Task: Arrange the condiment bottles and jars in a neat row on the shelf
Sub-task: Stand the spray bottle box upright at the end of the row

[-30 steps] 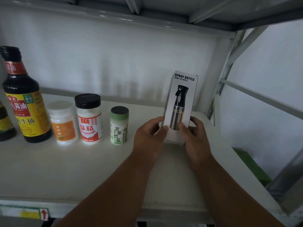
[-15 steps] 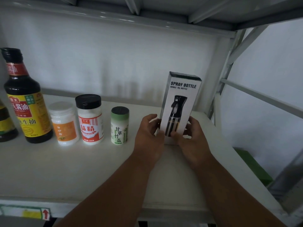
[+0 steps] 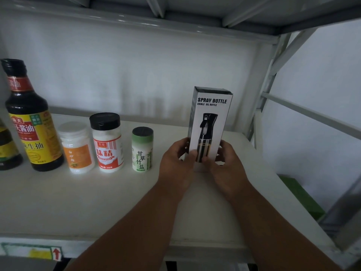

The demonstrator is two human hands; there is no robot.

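A white spray bottle box (image 3: pixel 211 118) stands upright on the white shelf (image 3: pixel 78 202), at the right end of a row. My left hand (image 3: pixel 176 163) grips its lower left side and my right hand (image 3: pixel 226 165) its lower right side. To the left stand a green-lidded salt jar (image 3: pixel 142 149), a black-lidded jar with a red label (image 3: pixel 107 142), a white jar with an orange label (image 3: pixel 76 148), a tall soy sauce bottle (image 3: pixel 29 118) and a dark bottle (image 3: pixel 7 149) cut off by the frame edge.
The shelf's back panel (image 3: pixel 136 75) rises behind the row and an upper shelf (image 3: pixel 175 14) hangs overhead. A metal upright (image 3: pixel 269 85) and braces close the right end. A green object (image 3: pixel 300 196) lies below right. A label strip (image 3: pixel 31 251) runs along the front edge.
The box has been straightened from a leftward tilt to upright and shifted a little left toward the salt jar. Both hands kept hold of its base.
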